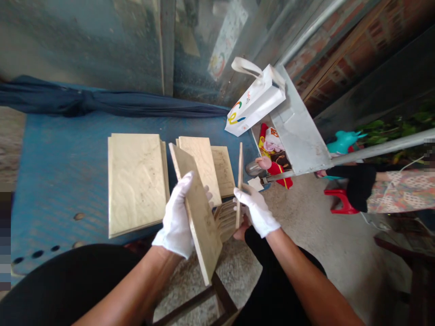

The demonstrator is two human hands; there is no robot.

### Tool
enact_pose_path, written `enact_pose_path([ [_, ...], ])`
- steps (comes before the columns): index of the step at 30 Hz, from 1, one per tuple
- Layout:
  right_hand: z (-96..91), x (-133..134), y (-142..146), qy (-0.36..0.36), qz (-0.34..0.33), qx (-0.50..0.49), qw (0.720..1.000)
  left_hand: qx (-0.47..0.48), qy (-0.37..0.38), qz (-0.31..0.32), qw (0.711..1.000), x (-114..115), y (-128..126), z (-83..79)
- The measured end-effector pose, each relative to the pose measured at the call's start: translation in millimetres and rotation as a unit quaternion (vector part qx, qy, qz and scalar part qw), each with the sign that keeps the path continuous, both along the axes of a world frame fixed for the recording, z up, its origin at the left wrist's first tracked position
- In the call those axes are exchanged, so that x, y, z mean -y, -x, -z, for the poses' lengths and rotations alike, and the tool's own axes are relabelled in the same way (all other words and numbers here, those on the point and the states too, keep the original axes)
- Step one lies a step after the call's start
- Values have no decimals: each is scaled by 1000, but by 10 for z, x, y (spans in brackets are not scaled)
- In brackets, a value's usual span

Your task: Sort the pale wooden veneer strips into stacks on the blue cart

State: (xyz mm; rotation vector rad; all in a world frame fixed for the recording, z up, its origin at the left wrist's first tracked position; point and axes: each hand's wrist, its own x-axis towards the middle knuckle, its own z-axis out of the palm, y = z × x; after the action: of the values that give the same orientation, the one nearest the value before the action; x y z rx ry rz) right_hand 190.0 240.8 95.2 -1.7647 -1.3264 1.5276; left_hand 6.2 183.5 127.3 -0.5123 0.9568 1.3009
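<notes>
pale wood-grain boards point(136, 185) lay on the table and filled both hands. the left hand point(176, 217), in a white cotton glove, clenched one board point(200, 217) along its long edge, its fingers point(186, 181) curled round it, and the board slanted down toward the lap. the right hand point(256, 210), also gloved, was grasping a second board point(239, 181), held almost upright and seen edge-on, with its fingers point(242, 194) pinched against it. a ribbed wooden piece point(226, 220) sat between the hands, its exact kind hard to tell. further boards point(200, 167) rested on the blue metal table point(50, 181), partly overlapping: these had not been lifted, while two had. beyond them were a white paper shopping bag point(254, 102) and a metal bin point(299, 136). a seated person's floral clothing point(403, 192) showed near a red stool point(340, 201).
</notes>
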Motion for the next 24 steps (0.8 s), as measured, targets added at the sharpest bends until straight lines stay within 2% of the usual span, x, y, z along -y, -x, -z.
enact_pose_path([
  [3, 87, -385, -2, -41, -36, 85, 995, -32, 20, -24, 999, -14, 86, -37],
  [6, 206, -663, 33, -58, -53, 170, 982, -21, 39, -6, 999, -7, 115, -60],
  [8, 294, -773, 68, -77, -76, 249, 962, 1, 51, 9, 999, -1, 113, -67],
  [12, 516, -908, 149, -94, -130, 390, 907, 35, 65, 49, 996, -6, 111, -70],
  [16, 782, -1005, 244, -90, -164, 454, 871, 53, 87, 48, 994, -32, 143, -85],
  [19, 926, -1031, 323, -80, -180, 477, 856, 59, 96, 36, 993, -48, 166, -91],
  [24, 1034, -994, 434, -66, -171, 488, 854, 60, 78, 42, 994, -42, 149, -51],
])
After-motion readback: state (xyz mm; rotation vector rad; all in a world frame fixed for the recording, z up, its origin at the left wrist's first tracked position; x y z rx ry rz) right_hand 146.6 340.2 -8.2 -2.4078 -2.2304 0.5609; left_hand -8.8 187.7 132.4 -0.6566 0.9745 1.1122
